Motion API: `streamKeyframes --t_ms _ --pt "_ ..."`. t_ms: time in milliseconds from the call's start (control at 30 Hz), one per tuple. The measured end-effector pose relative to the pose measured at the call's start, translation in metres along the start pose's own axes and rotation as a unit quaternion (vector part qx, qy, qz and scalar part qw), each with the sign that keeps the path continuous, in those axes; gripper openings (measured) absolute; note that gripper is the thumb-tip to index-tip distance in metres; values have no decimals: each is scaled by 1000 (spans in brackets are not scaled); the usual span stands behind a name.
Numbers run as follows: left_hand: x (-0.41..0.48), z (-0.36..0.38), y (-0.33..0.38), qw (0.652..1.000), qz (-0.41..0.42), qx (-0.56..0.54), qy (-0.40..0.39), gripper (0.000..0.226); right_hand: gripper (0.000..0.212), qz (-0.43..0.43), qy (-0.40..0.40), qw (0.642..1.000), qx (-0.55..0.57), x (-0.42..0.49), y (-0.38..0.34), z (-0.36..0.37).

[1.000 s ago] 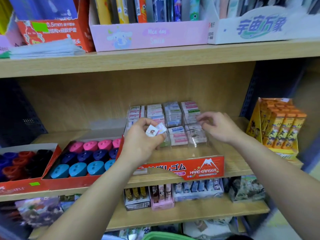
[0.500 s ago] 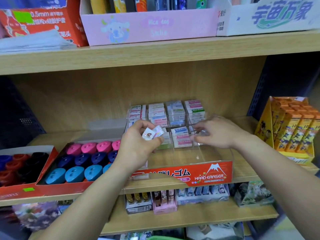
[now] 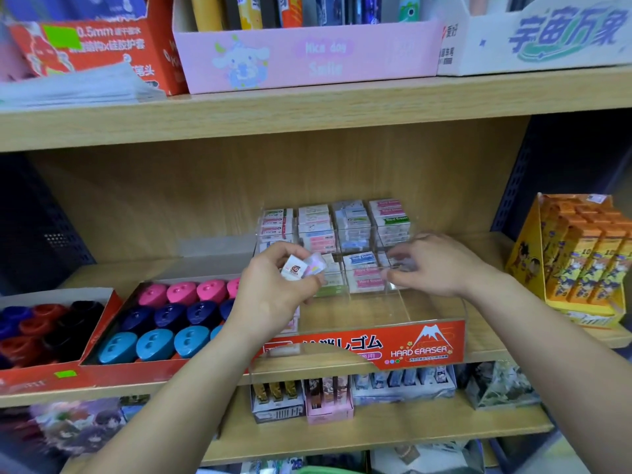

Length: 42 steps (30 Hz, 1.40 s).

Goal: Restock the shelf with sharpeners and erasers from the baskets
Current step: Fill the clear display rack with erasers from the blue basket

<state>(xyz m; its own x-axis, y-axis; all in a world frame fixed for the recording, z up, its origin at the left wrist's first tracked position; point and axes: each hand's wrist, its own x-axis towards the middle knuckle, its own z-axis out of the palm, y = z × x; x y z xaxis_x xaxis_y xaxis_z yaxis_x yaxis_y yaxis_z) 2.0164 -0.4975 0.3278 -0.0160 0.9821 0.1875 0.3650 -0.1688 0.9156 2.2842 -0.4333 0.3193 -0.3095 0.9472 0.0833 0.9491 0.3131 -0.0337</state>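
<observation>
Red front strip [image 3: 362, 347] of clear eraser tray: "HARD ERASER" in white under mountain emblem; large white Japanese characters to its left, start hidden behind arm
Blue-wrapped eraser [image 3: 361, 258] in tray: "Hard Eraser"; same words on pink eraser [image 3: 368, 280] and green-banded eraser [image 3: 396, 219]
Small white eraser [image 3: 293, 268] pinched in left hand [image 3: 273, 295]: red logo, letters unreadable
Upper shelf: red box [image 3: 102, 46] "0.5mm" plus Chinese text; pink box [image 3: 307, 56] faint "Nice day", "Smile"; white box [image 3: 564, 32] "宇宙万象"

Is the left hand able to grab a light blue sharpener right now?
Probably reachable: the light blue sharpeners lie uncovered right beside the left hand, but its fingers are busy pinching erasers.
</observation>
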Motion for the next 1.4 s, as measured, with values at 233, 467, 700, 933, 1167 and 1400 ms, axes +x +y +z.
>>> streamKeyframes --t_ms 233,467,700,933,1167,1400 --pt "-14 3 13 999 45 20 -10 25 21 -9 198 934 298 -32 -44 -6" --pt "-35 1 18 997 79 20 7 26 21 -52 100 808 578 -46 -108 -9" --pt "-50 -23 11 998 51 -14 35 24 18 -42 37 795 604 -50 -116 -11" --pt "-43 -63 -15 997 -14 44 65 21 14 -3 73 852 519 -24 -132 -5" --pt "-45 -103 -51 991 -128 -3 47 29 13 -37 60 939 337 8 -163 19" --pt "-57 -126 -65 997 -72 27 -9 38 10 -87 -12 934 347 13 -156 19"
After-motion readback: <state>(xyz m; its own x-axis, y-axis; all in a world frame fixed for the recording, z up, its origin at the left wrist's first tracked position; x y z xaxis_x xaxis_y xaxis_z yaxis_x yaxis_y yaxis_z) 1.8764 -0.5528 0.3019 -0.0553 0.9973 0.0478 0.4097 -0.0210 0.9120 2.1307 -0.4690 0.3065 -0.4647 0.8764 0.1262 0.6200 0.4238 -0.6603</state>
